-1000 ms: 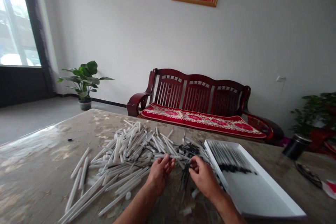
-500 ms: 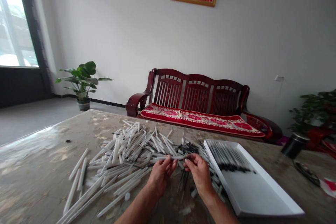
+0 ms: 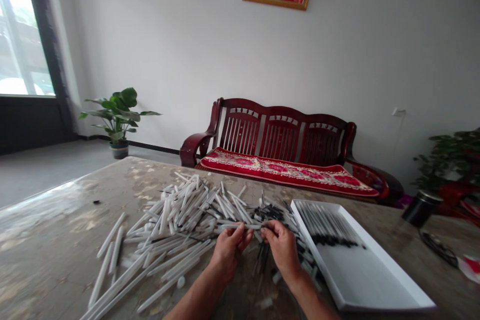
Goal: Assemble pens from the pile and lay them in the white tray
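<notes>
My left hand (image 3: 229,251) is closed round a whitish translucent pen (image 3: 252,226), held level above the table. At its right end my right hand (image 3: 282,247) pinches with thumb and fingertips. Something dark shows between those fingertips, perhaps a cap, mostly hidden. Behind and left of my hands lies a loose heap of white pen barrels (image 3: 183,205). Small black and grey pen parts (image 3: 275,210) are scattered beyond my right hand. To the right, a white box (image 3: 378,280) holds a row of pens with black ends (image 3: 326,222) in its far half.
The patterned table (image 3: 48,255) carries a black canister (image 3: 422,207) and a dark cable (image 3: 438,249) at the right. A red wooden bench (image 3: 285,132) stands behind it. One potted plant (image 3: 120,115) is on the floor at the left.
My right hand has shifted very slightly left along the pen. Both hands keep their grip, and everything else looks the same.
</notes>
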Available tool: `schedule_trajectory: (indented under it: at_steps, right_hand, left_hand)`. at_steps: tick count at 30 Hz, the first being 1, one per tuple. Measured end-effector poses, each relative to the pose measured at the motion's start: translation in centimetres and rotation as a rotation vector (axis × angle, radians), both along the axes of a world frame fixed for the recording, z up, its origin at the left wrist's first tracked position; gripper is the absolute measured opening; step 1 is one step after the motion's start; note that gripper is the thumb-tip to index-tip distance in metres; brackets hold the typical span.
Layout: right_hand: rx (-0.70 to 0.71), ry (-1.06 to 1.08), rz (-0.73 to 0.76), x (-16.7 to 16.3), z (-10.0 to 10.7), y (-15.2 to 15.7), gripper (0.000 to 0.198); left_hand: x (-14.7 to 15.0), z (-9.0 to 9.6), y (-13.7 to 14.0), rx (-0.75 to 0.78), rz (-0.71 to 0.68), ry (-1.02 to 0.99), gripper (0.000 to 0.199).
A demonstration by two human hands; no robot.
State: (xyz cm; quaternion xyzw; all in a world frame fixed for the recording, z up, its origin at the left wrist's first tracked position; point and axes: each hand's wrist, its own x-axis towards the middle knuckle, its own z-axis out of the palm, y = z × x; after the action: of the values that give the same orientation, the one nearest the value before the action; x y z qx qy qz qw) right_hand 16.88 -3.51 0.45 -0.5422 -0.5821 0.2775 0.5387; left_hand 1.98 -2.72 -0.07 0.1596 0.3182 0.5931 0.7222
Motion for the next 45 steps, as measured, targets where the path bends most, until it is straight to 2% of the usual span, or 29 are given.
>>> schedule_trajectory:
  at_steps: [9,12,15,18,21,25,30,35,37,41,45]
  right_hand:
    - [0.135,-0.41,0.003,0.3,1.1,-0.8,0.014]
    - [0.144,-0.46,-0.019,0.2,1.1,-0.8,0.026]
    - [0.114,-0.447,-0.066,0.1,0.8,-0.7,0.042]
    - [0.025,-0.362,-0.055,0.1,0.7,-0.8,0.049]
    - [0.004,-0.311,0.024,0.3,0.9,-1.0,0.046]
    - [0.088,-0.37,0.046,0.4,0.9,-1.1,0.03]
    - [0.013,-0.447,0.014,0.4,0.7,-1.0,0.046]
    - [0.095,-0.406,0.019,0.4,1.1,-1.1,0.036]
    - [0.093,-0.399,-0.005,0.3,1.0,-1.1,0.042]
    - [-0.002,-0.341,-0.009,0.4,0.9,-1.1,0.055]
    - [0.058,-0.382,0.001,0.6,1.0,-1.2,0.046]
  left_hand:
    - [0.2,-0.1,-0.3,0.044,0.035,0.036,0.026]
    - [0.3,0.0,-0.5,0.066,0.025,0.053,0.028]
    - [0.6,0.1,-0.7,0.09,0.029,0.066,0.032]
    - [0.7,0.1,-0.8,0.095,0.045,0.073,0.031]
    - [0.5,0.1,-0.7,0.087,0.06,0.071,0.029]
    - [0.3,0.2,-0.6,0.093,0.039,0.065,0.029]
    - [0.3,0.3,-0.6,0.098,0.03,0.062,0.028]
    - [0.4,0.4,-0.8,0.091,0.02,0.07,0.026]
    - [0.4,0.5,-0.8,0.085,0.008,0.074,0.025]
    - [0.5,0.5,-0.9,0.072,0.005,0.077,0.024]
    - [0.5,0.5,-0.9,0.074,0.021,0.076,0.024]
